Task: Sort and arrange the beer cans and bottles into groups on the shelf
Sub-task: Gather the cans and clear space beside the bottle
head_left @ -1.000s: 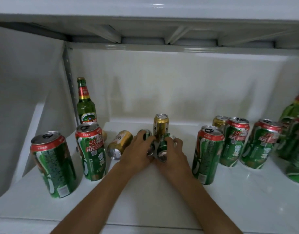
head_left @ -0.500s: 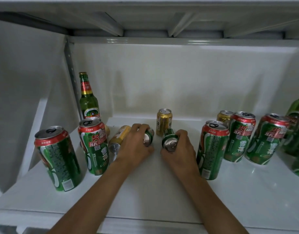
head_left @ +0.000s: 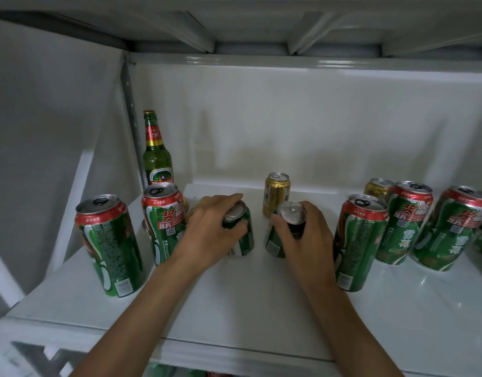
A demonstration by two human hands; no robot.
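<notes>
Both small green aluminium cans have come up from lying on their sides, as they were half a second ago, and now stand nearly upright in the middle of the white metal shelf (head_left: pixel 234 303). The left hand (head_left: pixel 207 235) is curled round the left small green can (head_left: pixel 241 232), thumb on its near side and fingers over the rim; the right hand (head_left: pixel 305 235) is clamped on the right small green can (head_left: pixel 275 240), which shows its silver end towards the camera and tilts slightly. The two cans are near one another but apart. Just behind them stands a small gold can (head_left: pixel 276 194), upright and free. On the left, two tall green cans with red bands stand near and far (head_left: pixel 109 246) (head_left: pixel 163 221), a green glass bottle (head_left: pixel 155 153) sits in the far left corner, and something gold, probably another can, is mostly hidden behind the left hand. On the right, three more tall green cans (head_left: pixel 359 240) (head_left: pixel 405 221) (head_left: pixel 452 227) cluster with a second gold can (head_left: pixel 377 187) behind them. By my reading the sorting is at an early to middle stage: tall cans are split between both sides, gold cans are scattered, and the small green pair has yet to be set down as a group.
</notes>
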